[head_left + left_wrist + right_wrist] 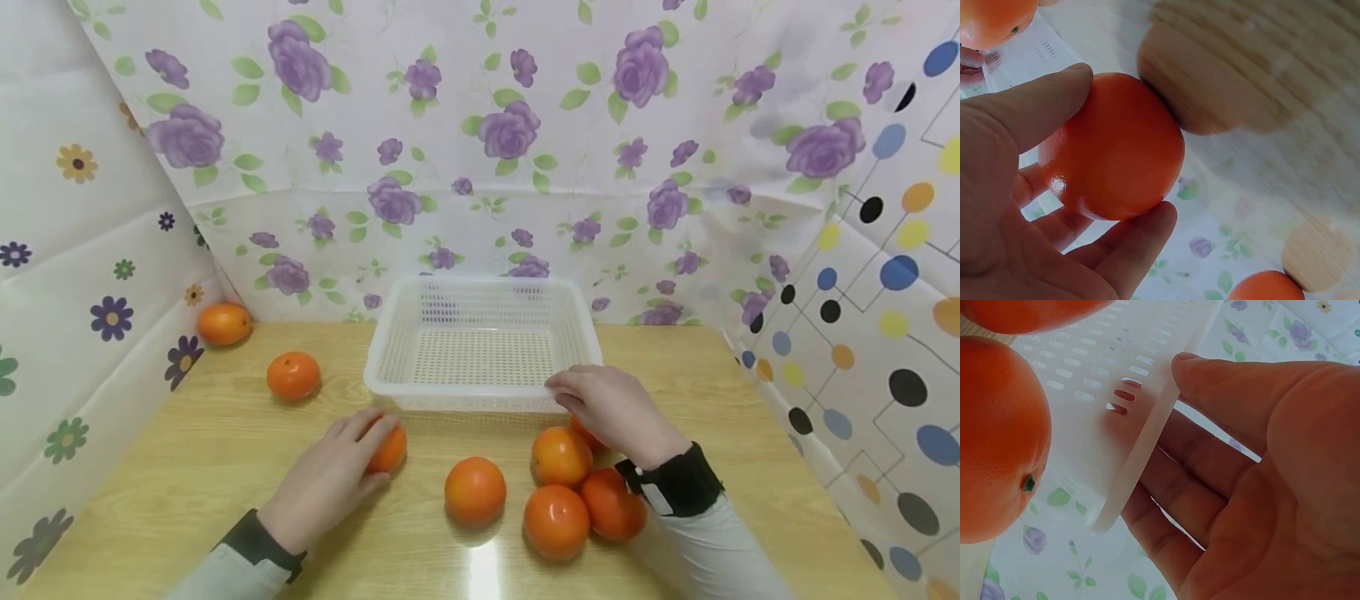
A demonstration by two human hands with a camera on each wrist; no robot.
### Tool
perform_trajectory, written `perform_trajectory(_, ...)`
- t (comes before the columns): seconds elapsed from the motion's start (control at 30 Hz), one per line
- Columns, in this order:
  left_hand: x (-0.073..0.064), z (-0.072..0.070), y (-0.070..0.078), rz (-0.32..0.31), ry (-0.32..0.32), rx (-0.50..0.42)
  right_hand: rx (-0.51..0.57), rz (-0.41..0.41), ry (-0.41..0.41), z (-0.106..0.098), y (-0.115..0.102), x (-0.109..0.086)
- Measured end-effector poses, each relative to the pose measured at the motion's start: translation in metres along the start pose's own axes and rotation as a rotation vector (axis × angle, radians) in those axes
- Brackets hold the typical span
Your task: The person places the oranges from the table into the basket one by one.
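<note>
My left hand (326,475) grips an orange (1116,150) that rests on the table, its thumb on one side and fingertips on the other in the left wrist view. At the front right corner of a white plastic basket (457,391), my right hand (618,412) pinches the rim. In the right wrist view the thumb lies on one side of the basket rim (1138,453), with the fingers on the other. The basket holds nothing. Below the right hand sits a cluster of several oranges (557,522), one partly hidden by that hand. A single orange (476,492) lies between the hands.
Two more oranges lie at the left: one (293,376) beyond the left hand, another (224,323) at the table's back left corner. Floral cloth (510,133) hangs behind the basket, and patterned sheets flank the wooden table (187,467) on both sides.
</note>
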State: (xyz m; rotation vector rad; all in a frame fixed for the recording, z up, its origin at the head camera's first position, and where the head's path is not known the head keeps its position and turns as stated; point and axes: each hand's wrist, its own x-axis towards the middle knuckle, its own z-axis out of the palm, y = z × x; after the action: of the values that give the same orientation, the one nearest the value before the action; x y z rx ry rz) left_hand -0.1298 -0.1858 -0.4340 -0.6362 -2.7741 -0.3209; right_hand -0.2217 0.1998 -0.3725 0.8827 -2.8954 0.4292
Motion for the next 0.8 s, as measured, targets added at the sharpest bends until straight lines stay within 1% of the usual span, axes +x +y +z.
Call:
perform_trajectory(0.17,-0.001,-0.001,0.001,-0.003,-0.001,-0.001,0.002,-0.003,-0.003,0.001,0.001,0.000)
perform_trajectory(0.37,-0.004,-0.005,0.005,-0.005,-0.021,-0.006,0.012,0.002,-0.007,0.000,0.002,0.000)
perform_trajectory(0.57,-0.004,-0.017,0.013,0.002,0.005,-0.016,0.017,-0.004,-0.007,-0.002,0.002,0.000)
perform_trajectory(0.8,-0.006,-0.034,0.023,0.036,0.046,-0.012,0.024,-0.013,-0.017,-0.001,0.002,0.000)
